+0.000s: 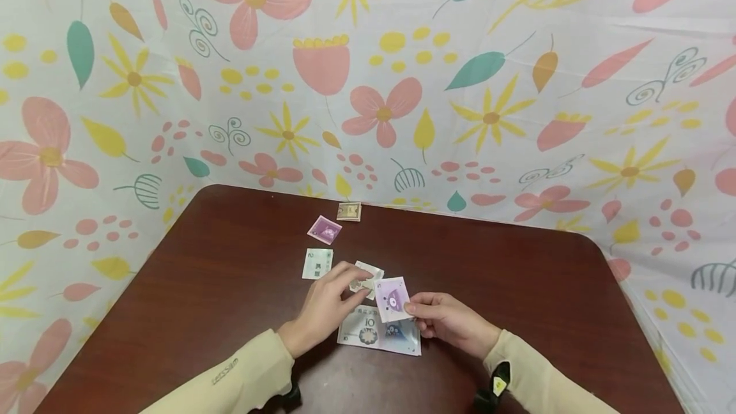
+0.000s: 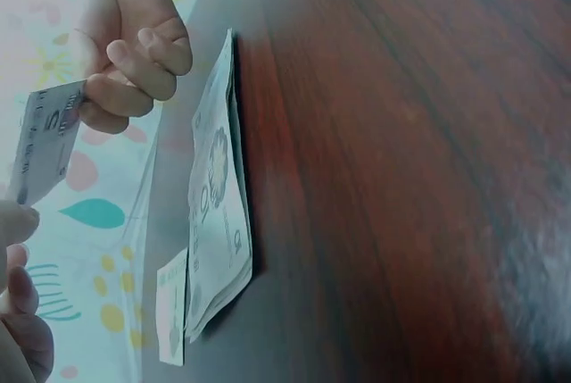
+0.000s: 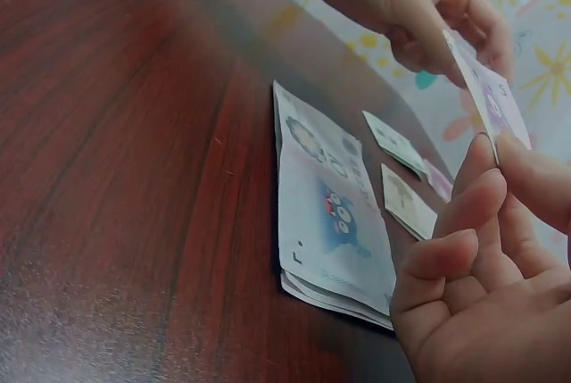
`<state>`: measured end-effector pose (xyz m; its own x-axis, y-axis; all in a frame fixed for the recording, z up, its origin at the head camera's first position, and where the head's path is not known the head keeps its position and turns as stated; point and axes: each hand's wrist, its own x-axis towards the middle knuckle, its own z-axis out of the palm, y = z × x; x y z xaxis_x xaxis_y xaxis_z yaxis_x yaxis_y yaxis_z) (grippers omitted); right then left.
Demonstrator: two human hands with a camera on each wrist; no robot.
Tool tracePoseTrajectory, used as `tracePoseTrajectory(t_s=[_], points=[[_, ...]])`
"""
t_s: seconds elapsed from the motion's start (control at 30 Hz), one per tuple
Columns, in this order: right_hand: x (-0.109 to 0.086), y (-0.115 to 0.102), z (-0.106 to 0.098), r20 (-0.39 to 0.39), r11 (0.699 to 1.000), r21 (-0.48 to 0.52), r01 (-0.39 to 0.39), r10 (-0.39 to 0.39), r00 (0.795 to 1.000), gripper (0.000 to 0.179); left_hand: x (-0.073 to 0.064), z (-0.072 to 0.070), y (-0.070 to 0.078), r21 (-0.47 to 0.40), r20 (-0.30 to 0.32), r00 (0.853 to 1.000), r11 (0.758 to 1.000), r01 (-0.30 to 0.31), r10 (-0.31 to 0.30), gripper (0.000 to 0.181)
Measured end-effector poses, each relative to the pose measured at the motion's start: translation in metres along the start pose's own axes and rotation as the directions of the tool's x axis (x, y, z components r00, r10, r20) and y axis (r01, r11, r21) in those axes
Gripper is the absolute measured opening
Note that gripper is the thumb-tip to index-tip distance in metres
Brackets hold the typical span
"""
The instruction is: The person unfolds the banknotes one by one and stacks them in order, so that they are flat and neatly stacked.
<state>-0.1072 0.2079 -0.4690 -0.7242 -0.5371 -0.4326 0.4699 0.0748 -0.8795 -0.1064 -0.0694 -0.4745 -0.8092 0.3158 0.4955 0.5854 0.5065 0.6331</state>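
Note:
Between thumb and fingers my right hand (image 1: 451, 321) pinches a small purple play banknote (image 1: 393, 299) marked 5 by its right corner, raised over the table. My left hand (image 1: 324, 302) is at the note's other side, thumb and fingertips apart and right at its edge. Below the hands lies a stack of larger pale blue play banknotes (image 1: 368, 331) marked 10, seen fanned slightly along the edge in the right wrist view. A small pale brownish note (image 1: 363, 281) lies just beyond the stack, partly hidden by the left fingers.
Farther back on the dark wooden table (image 1: 241, 273) lie a pale green note (image 1: 317, 264), another purple note (image 1: 325, 230) and a brown note (image 1: 349, 211) close to the far edge. A flower-printed cloth (image 1: 414, 114) hangs behind the table.

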Motion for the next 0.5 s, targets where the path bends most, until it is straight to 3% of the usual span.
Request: tracePoseTrajectory(t_s=[0.17, 0.33, 0.43, 0.5], points=[[-0.0021, 0.0004, 0.0000, 0.038, 0.999, 0.036, -0.003, 0.002, 0.999, 0.009, -0.0001, 0.0038, 0.0002, -0.020, -0.015, 1.000, 1.000, 0.008, -0.008, 0.018], [-0.0031, 0.0018, 0.0027, 0.048, 1.000, 0.019, 0.016, -0.016, 0.999, 0.009, -0.0020, 0.0048, -0.0012, -0.021, -0.019, 1.000, 1.000, -0.021, 0.021, 0.010], [-0.0026, 0.0011, 0.0046, 0.033, 0.995, -0.089, 0.042, -0.039, 0.999, 0.023, -0.0030, 0.0044, -0.0011, -0.025, -0.011, 0.999, 0.999, -0.036, 0.036, 0.008], [-0.0019, -0.0010, 0.0053, 0.025, 0.975, -0.208, 0.078, -0.074, 0.997, 0.038, -0.0034, 0.0039, -0.0009, -0.029, -0.005, 0.999, 0.999, -0.043, 0.043, 0.008]])
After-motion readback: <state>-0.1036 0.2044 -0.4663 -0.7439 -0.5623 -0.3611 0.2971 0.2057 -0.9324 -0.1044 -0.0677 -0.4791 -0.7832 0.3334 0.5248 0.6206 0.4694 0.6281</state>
